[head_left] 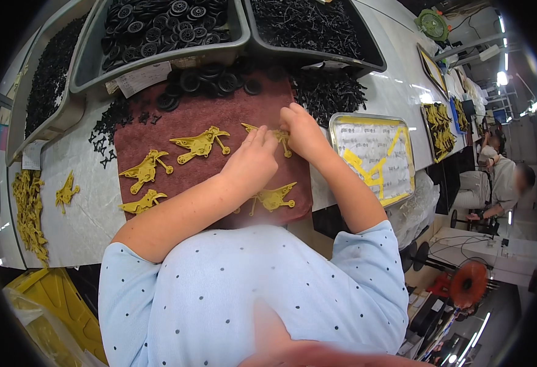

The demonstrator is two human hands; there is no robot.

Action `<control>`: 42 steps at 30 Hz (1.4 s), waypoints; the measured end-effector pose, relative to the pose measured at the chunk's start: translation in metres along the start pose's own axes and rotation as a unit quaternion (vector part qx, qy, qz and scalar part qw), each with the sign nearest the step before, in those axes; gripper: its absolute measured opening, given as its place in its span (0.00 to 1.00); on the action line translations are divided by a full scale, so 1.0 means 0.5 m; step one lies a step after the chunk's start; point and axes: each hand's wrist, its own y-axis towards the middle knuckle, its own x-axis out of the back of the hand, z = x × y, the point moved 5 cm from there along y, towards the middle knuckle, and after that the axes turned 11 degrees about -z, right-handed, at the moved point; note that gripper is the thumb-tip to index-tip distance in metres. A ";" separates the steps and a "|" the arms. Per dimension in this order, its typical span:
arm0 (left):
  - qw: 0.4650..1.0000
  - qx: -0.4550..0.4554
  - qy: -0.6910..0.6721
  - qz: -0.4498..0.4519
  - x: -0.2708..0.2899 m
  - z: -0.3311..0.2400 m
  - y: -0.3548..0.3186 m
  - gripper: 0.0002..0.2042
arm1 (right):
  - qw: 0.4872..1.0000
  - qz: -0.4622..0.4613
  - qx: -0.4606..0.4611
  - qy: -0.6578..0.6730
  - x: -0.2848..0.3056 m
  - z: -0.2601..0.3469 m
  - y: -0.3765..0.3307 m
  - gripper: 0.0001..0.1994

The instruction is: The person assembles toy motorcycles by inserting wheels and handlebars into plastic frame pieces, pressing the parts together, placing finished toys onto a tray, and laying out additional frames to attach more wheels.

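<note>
My left hand [256, 160] rests its fingertips on a yellow plastic toy bike frame [287, 147], holding it against the dark red towel [210, 165]. At the frame's far right side, my right hand [305, 131] has its fingers pinched together. Whatever they pinch is hidden from view. Much of this frame is covered by my fingers. Similar yellow frames lie spread on the towel: one [201, 145] left of my left hand, two farther left, and one [274, 197] close to my body.
Behind the towel stand a grey bin of black toy wheels [149, 50] and a bin of small black parts [308, 30]. Loose wheels [210, 82] lie on the towel's far edge. A metal tray [410, 183] sits right; a pile of yellow frames [29, 214] lies left.
</note>
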 end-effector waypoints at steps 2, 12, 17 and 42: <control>1.000 -0.004 0.003 0.001 0.002 -0.005 0.000 0.21 | 1.000 0.013 -0.012 0.015 0.004 -0.013 -0.005 0.05; 1.000 -0.008 0.026 -0.005 0.012 -0.015 -0.003 0.17 | 0.959 0.180 -0.156 0.156 0.015 -0.041 0.027 0.06; 0.999 -0.008 0.034 -0.025 -0.001 -0.017 -0.006 0.14 | 0.944 0.252 -0.169 0.128 0.008 -0.043 0.057 0.06; 0.999 0.015 -0.022 0.019 -0.002 -0.009 -0.007 0.23 | 0.961 0.204 -0.087 0.168 0.017 -0.049 0.044 0.07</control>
